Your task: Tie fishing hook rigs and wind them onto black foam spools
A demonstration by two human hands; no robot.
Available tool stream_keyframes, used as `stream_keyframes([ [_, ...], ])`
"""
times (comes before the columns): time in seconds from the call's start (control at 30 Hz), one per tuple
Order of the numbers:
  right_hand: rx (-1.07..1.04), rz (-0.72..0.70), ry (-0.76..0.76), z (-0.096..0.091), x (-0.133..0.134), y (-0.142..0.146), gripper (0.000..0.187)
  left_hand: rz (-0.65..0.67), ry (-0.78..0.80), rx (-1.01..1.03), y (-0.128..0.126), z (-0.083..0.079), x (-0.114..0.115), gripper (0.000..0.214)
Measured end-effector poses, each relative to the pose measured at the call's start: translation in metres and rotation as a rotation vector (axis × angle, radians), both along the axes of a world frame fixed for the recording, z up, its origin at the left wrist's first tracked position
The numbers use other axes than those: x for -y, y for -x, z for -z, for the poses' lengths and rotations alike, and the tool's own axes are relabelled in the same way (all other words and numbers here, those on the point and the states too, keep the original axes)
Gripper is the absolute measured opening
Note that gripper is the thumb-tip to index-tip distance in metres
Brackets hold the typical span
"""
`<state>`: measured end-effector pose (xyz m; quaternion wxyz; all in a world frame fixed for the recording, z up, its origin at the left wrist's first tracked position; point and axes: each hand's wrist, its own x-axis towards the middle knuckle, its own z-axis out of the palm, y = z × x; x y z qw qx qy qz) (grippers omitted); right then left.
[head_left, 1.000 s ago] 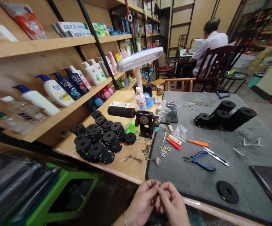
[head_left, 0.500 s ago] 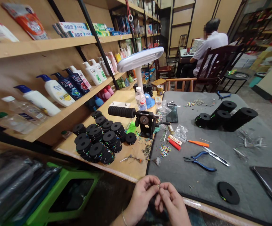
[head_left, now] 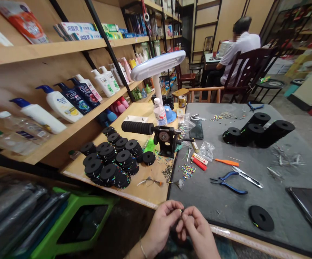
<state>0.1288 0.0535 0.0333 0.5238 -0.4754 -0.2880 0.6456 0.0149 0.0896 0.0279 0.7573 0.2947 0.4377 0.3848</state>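
My left hand (head_left: 164,225) and my right hand (head_left: 195,226) meet fingertip to fingertip just off the table's front edge. Both are closed in a pinch. A tiny, thin piece shows between the left thumb and forefinger; it is too small to name. What the right fingers pinch is hidden. Past my hands lie blue-handled pliers (head_left: 230,182), silver scissors (head_left: 248,177) and a black foam spool (head_left: 261,218) with a bit of yellow-green at its rim. Small multicoloured beads (head_left: 188,171) form a pile on the grey mat (head_left: 199,201).
Stacked black foam spools (head_left: 110,172) crowd the table's left, beside a black winding device (head_left: 166,140). A red lighter (head_left: 198,163), an orange-handled tool (head_left: 227,162) and a phone (head_left: 308,208) lie on the mat. Shelves with bottles (head_left: 64,104) rise at left. A person (head_left: 242,46) sits behind.
My fingertips have shifted very slightly, and a little more of the tiny piece shows at the left fingers. The view has moved a little; the things on the table stay put.
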Motion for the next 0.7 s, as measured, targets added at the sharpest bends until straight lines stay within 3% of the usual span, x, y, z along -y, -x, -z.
stream_keyframes([
  [0.37, 0.074, 0.004, -0.018, 0.0026, -0.0009, -0.0002, 0.045, 0.04, -0.015, 0.079, -0.0018, -0.0002, -0.001, 0.024],
  [0.7, 0.267, -0.016, -0.125, 0.0077, 0.0044, -0.004, 0.036, 0.027, 0.025, 0.085, -0.0012, -0.0085, -0.0017, 0.025],
])
